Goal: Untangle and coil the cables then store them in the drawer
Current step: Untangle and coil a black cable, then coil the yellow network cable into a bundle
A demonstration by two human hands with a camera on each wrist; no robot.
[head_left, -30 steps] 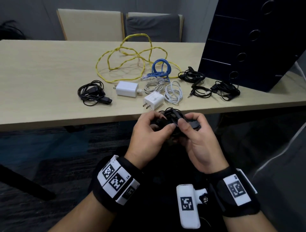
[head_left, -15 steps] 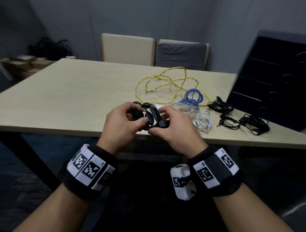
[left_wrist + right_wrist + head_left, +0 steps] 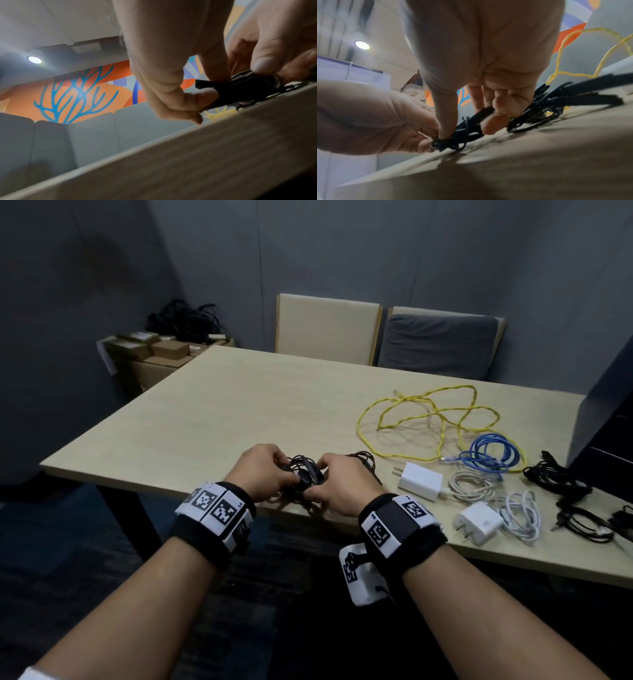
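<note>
Both hands on black cable bundle [image 3: 306, 475] at near table [image 3: 205, 419] edge: left hand [image 3: 262, 470] pinching one side, right hand [image 3: 337, 486] pinching other. Risk: loops springing loose or sliding off edge if pinch slackens. Thin, rubbery, matte cord; yellow cable [image 3: 428, 419] kinked, sprawled well apart.

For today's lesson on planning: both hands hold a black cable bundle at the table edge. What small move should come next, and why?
Probably set it down and let go: the black cable bundle looks coiled already, pinched between the left hand and right hand low over the table, beside another black coil.
</note>
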